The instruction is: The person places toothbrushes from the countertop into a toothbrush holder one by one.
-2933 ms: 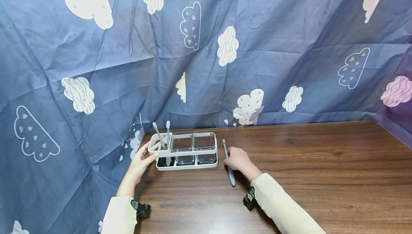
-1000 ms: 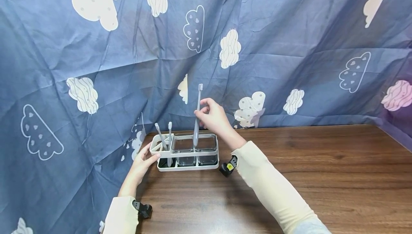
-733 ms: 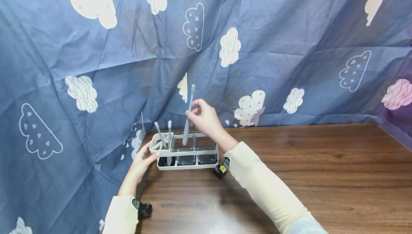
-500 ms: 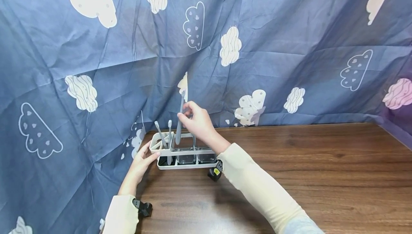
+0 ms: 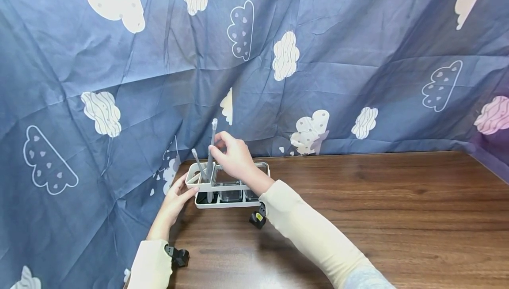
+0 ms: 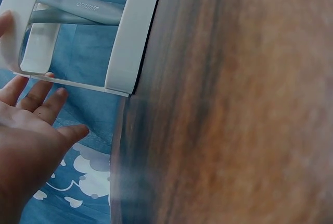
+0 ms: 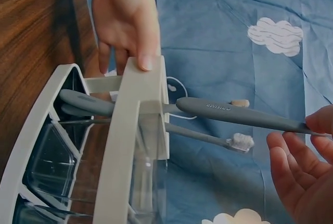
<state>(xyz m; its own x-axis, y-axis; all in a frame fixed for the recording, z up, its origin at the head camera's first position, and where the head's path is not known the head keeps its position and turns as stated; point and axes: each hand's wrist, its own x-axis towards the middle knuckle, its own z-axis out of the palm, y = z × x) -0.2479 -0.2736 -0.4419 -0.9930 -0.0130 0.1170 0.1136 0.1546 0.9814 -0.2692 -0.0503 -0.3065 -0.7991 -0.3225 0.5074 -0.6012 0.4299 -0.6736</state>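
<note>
My right hand (image 5: 234, 156) pinches a grey toothbrush (image 5: 212, 141), bristles up, over the left section of a white toothbrush holder (image 5: 234, 188). In the right wrist view the handle end of this toothbrush (image 7: 234, 112) is just outside the holder's top opening. Two other grey toothbrushes stand in that section; one leans left (image 5: 198, 163). Their handles (image 6: 83, 6) cross inside the frame in the left wrist view. My left hand (image 5: 173, 203) holds the holder's left end, its thumb on the front of the upper rim. My right hand hides part of the holder.
Two clear cups (image 5: 229, 196) sit in the middle and right sections of the holder. It stands on a brown wooden table (image 5: 358, 209), near the back left corner. A blue cloud-print curtain (image 5: 262, 81) hangs behind and at the left.
My right hand has picked the toothbrush up from the table, stood it upright and carried it left over the cups, lowering it to the holder's left section. My left hand has stayed on the holder.
</note>
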